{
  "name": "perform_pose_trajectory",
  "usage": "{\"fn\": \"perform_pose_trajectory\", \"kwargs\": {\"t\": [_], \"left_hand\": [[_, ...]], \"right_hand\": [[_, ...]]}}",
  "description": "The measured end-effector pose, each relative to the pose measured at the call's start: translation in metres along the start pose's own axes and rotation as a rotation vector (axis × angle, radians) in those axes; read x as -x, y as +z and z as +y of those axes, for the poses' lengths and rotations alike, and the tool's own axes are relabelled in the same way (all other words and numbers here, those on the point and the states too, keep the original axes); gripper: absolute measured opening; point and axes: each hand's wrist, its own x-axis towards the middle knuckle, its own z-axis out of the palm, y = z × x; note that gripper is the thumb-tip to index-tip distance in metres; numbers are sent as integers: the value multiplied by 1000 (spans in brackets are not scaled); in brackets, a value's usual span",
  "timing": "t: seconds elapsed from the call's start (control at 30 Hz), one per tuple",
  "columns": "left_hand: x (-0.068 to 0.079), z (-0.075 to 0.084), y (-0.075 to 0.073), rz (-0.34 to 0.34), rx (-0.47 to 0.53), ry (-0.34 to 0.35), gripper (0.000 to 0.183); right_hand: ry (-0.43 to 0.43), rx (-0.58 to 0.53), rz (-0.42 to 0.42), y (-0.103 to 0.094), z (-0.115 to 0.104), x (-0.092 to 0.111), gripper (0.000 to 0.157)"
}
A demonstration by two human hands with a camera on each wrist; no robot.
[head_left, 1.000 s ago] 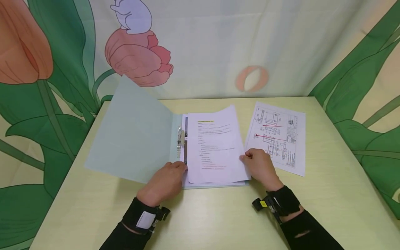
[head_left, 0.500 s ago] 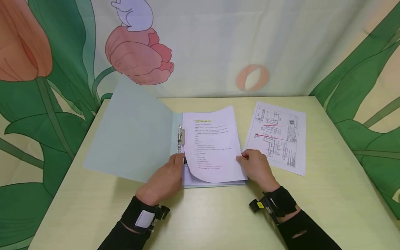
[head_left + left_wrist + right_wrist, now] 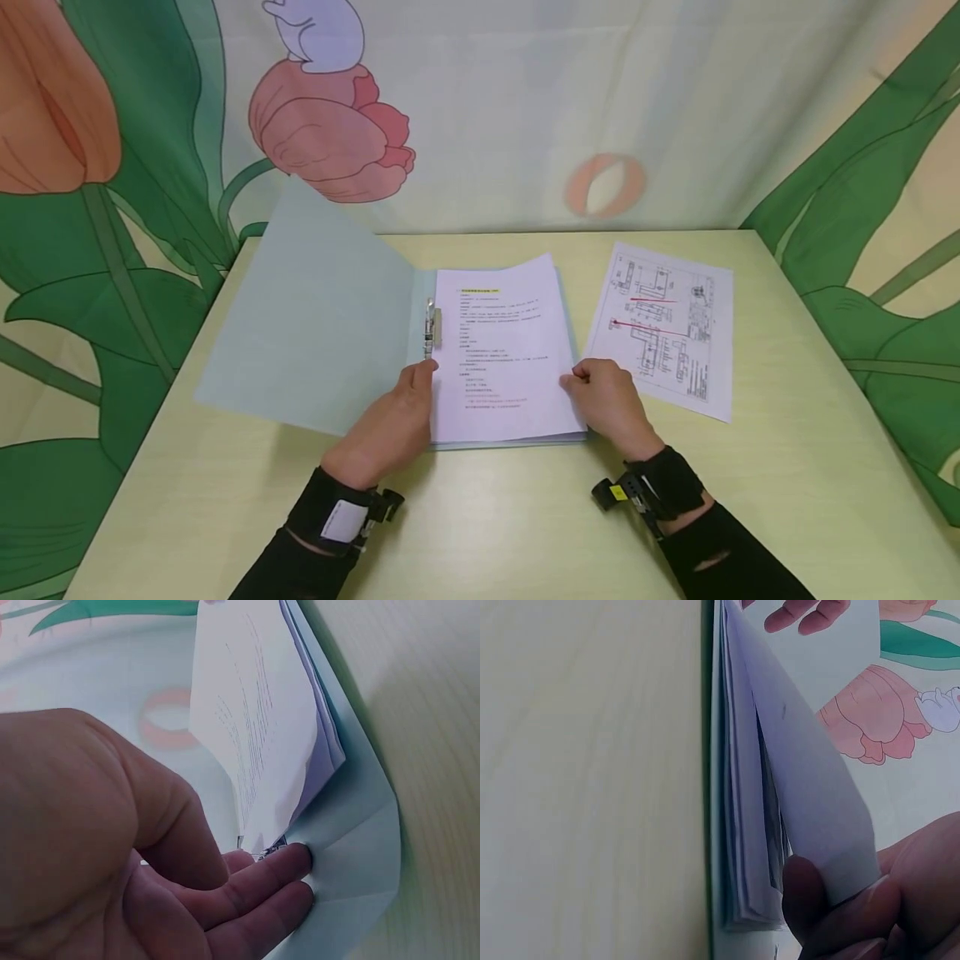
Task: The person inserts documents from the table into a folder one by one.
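A pale blue clip folder (image 3: 315,308) lies with its cover raised to the left. On its stack of papers rests a printed sheet (image 3: 498,350) with a yellow-highlighted heading. My right hand (image 3: 603,400) pinches this sheet's lower right edge between thumb and fingers; the right wrist view shows the edge bent up off the stack (image 3: 742,825). At the sheet's left edge, just below the metal clip (image 3: 433,325), my left hand (image 3: 390,429) pinches the paper. Its other fingertips (image 3: 298,859) lie against the folder's spine in the left wrist view.
A loose sheet with technical drawings and red lines (image 3: 663,329) lies on the light wooden table (image 3: 510,525), right of the folder. Behind the table hangs a curtain (image 3: 495,108) with printed flowers and a rabbit.
Both hands have shifted left with the printed sheet, the left one also upward toward the clip. The sheet's left edge now meets the clip and covers the dark strip seen before.
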Motion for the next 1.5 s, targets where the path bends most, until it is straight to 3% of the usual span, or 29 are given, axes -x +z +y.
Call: {"fn": "perform_pose_trajectory", "kwargs": {"t": [0.13,0.37,0.67,0.87,1.03,1.13,1.27,1.5], "left_hand": [[-2,1,-1,6,13,5,47],[-6,2,0,31,-4,77,36],[-11,10,0,-63,-106,132,28],[-11,13,4,-81,-116,122,26],[-9,10,7,-66,-138,133,25],[-7,8,6,-70,-146,122,26],[-5,8,3,-91,-125,92,28],[-6,8,0,-75,-130,94,30]], "right_hand": [[0,4,-2,-3,1,0,18],[-6,23,17,-9,5,-2,19],[-10,18,24,-14,9,-1,20],[-40,41,79,-38,28,-4,26],[-37,156,204,-68,54,-9,28],[15,251,263,-83,71,-10,29],[128,333,249,-98,90,-7,37],[265,354,150,-104,104,-3,78]]}}
